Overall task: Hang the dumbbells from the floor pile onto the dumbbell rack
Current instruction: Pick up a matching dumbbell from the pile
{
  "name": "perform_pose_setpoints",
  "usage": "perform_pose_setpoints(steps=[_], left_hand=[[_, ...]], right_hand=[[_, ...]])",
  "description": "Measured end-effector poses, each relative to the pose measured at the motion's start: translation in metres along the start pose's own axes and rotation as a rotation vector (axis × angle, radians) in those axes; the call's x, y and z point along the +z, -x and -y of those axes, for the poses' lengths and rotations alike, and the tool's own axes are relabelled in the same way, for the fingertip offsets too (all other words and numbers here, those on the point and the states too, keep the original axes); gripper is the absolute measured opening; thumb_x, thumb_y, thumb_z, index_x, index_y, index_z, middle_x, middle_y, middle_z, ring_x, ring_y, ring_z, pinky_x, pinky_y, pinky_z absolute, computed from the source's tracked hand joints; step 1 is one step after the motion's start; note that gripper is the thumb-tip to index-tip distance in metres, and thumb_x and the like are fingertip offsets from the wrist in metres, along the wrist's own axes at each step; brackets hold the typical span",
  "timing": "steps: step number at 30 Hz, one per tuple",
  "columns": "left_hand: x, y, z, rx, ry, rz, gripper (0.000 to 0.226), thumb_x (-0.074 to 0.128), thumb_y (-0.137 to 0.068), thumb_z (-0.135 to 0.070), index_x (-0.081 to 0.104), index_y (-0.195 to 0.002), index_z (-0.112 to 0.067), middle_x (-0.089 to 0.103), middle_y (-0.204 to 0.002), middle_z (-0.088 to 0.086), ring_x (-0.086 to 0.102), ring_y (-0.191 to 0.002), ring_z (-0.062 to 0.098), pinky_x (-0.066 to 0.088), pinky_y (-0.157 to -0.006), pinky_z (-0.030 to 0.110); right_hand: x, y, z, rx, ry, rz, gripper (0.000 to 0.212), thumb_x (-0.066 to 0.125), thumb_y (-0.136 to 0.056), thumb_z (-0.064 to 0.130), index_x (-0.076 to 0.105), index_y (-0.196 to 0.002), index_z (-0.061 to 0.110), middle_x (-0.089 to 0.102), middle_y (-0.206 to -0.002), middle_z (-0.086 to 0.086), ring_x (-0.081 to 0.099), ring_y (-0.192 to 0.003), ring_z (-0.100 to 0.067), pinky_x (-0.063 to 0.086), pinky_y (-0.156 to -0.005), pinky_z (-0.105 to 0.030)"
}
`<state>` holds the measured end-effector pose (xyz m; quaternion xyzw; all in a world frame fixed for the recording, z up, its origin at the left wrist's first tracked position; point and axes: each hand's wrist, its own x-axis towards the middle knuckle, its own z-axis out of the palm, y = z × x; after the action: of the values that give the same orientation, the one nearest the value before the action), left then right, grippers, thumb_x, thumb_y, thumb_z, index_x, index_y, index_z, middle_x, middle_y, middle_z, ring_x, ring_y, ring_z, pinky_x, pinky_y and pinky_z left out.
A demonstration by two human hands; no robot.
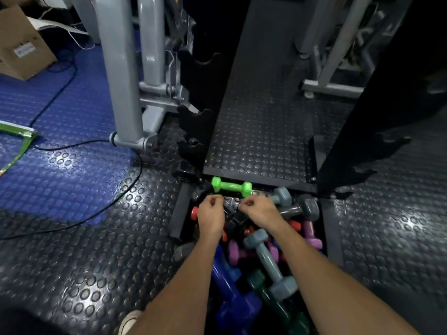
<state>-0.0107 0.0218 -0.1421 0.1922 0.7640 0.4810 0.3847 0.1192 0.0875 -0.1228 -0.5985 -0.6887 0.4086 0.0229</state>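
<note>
Both hands over the dumbbell pile, nothing gripped.
Left hand (211, 212) and right hand (260, 210) reach forward, arms extended, fingers loosely curled, empty. Green dumbbell (231, 187) lies on the floor just beyond them, at the dumbbell rack (198, 126) base.

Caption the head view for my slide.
Both hands hover, empty, near a green dumbbell atop the floor pile.

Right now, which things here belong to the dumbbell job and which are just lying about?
Part of the job:
- green dumbbell
- dumbbell pile
- black rack
- left hand and right hand, both loosely curled, holding nothing

Lying about:
- cardboard box
- black cable
- grey machine frame
- green object at the left edge
</note>
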Motion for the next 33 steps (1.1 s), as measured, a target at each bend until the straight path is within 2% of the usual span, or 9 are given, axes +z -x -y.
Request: perform_pose_setpoints(steps=[4,7,9,12,17,20,25,29,33], left_hand=[[-0.005,0.021,0.009,-0.065,-0.102,-0.039,0.025,0.057,-0.098,-0.022,0.075,-0.092,-0.006,0.071,-0.084,0.009,0.068,-0.089,0.031,0.044,-0.071,0.032],[-0.020,0.028,0.027,-0.140,-0.363,-0.109,0.027,0.056,-0.095,-0.024,0.077,-0.100,-0.009,0.074,-0.100,0.018,0.067,-0.102,0.040,0.052,-0.084,0.039],[-0.032,0.028,0.045,-0.238,-0.565,-0.091,0.039,0.059,-0.090,-0.037,0.074,-0.114,-0.010,0.070,-0.119,0.019,0.064,-0.113,0.041,0.054,-0.093,0.042],[-0.042,0.029,0.071,-0.372,-0.730,0.005,0.068,0.069,-0.078,-0.056,0.066,-0.127,-0.009,0.058,-0.134,0.019,0.058,-0.121,0.039,0.050,-0.102,0.044],[-0.048,0.037,0.073,-0.439,-0.657,0.080,0.085,0.080,-0.060,-0.066,0.064,-0.123,-0.012,0.058,-0.130,0.016,0.061,-0.098,0.027,0.052,-0.079,0.033],[-0.047,0.039,0.073,-0.453,-0.648,0.097,0.093,0.087,-0.059,-0.064,0.057,-0.129,-0.011,0.057,-0.130,0.016,0.062,-0.097,0.027,0.048,-0.073,0.032],[-0.046,0.041,0.071,-0.463,-0.530,0.045,0.080,0.091,-0.057,-0.050,0.058,-0.120,-0.013,0.062,-0.119,0.014,0.064,-0.092,0.027,0.057,-0.077,0.033],[-0.046,0.043,0.068,-0.502,-0.367,0.009,0.071,0.092,-0.061,-0.039,0.059,-0.118,-0.010,0.063,-0.104,0.011,0.064,-0.085,0.028,0.058,-0.076,0.035],[-0.048,0.042,0.070,-0.584,-0.169,-0.066,0.069,0.091,-0.063,-0.037,0.058,-0.116,-0.009,0.064,-0.106,0.015,0.065,-0.085,0.030,0.061,-0.077,0.040]], right_hand=[[0.017,0.035,-0.009,0.022,0.071,0.123,0.017,0.070,-0.088,0.024,0.081,-0.101,0.019,0.079,-0.105,-0.004,0.071,-0.102,-0.021,0.054,-0.091,-0.029],[0.045,0.071,-0.021,0.073,0.172,0.392,0.024,0.072,-0.086,0.031,0.075,-0.105,0.016,0.076,-0.105,-0.008,0.070,-0.098,-0.023,0.054,-0.080,-0.029],[0.060,0.095,-0.031,0.131,0.220,0.534,0.049,0.081,-0.079,0.049,0.067,-0.111,0.016,0.072,-0.110,-0.008,0.067,-0.094,-0.023,0.052,-0.078,-0.029],[0.072,0.120,-0.039,0.203,0.205,0.610,0.084,0.090,-0.062,0.059,0.055,-0.127,0.022,0.064,-0.124,-0.003,0.064,-0.110,-0.023,0.053,-0.095,-0.037],[0.073,0.133,-0.046,0.242,0.261,0.680,0.116,0.096,-0.052,0.054,0.033,-0.147,0.030,0.056,-0.142,-0.001,0.057,-0.127,-0.026,0.048,-0.108,-0.047],[0.074,0.136,-0.053,0.213,0.241,0.653,0.106,0.096,-0.054,0.047,0.039,-0.141,0.029,0.060,-0.136,-0.001,0.062,-0.121,-0.024,0.052,-0.104,-0.044],[0.078,0.136,-0.059,0.188,0.242,0.615,0.070,0.092,-0.048,0.048,0.064,-0.108,0.027,0.069,-0.105,0.006,0.069,-0.091,-0.013,0.060,-0.089,-0.034],[0.067,0.133,-0.059,0.124,0.243,0.556,0.058,0.087,-0.048,0.048,0.065,-0.097,0.027,0.072,-0.098,0.007,0.070,-0.086,-0.011,0.061,-0.082,-0.033],[0.046,0.126,-0.054,0.058,0.285,0.458,0.046,0.084,-0.056,0.046,0.063,-0.091,0.026,0.069,-0.092,0.006,0.066,-0.085,-0.014,0.054,-0.071,-0.028]])
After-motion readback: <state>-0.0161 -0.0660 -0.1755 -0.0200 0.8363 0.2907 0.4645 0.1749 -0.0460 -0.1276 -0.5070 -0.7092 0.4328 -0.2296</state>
